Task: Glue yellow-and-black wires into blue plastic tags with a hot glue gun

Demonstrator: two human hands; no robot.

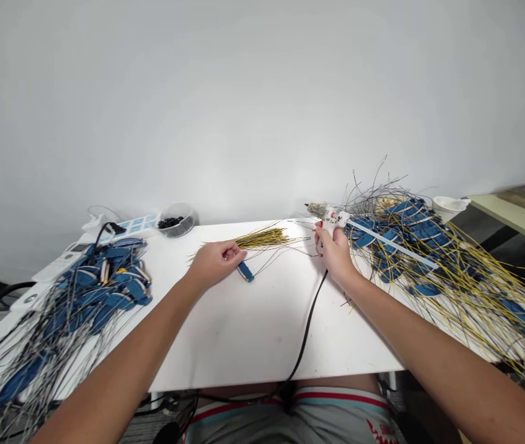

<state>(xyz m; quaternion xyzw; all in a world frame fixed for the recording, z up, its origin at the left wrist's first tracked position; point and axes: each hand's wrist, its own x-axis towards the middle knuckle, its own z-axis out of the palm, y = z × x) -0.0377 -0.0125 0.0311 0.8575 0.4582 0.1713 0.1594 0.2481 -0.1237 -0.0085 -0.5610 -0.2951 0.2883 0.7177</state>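
In my right hand (pixel 334 250) is a white hot glue gun (pixel 334 216), its dark nozzle pointing left and a long clear glue stick (pixel 392 243) sticking out of its back. My left hand (pixel 216 262) is closed over the table, thumb and fingers pressed together; what they pinch, if anything, I cannot make out. Just below its fingertips is a small blue strip-like piece (pixel 246 272), with thin dark wires trailing to the right. Behind that hand lies a bundle of yellow wires (pixel 265 237), partly hidden by it.
Blue pieces with dark wires (pixel 119 300) pile up at left, near a clear bowl of black bits (pixel 177 220) and a white power strip (pixel 61 262). At right lies a heap of blue pieces with yellow wires (pixel 429 231). A black cord (pixel 307 327) crosses the white table (pixel 239 333).
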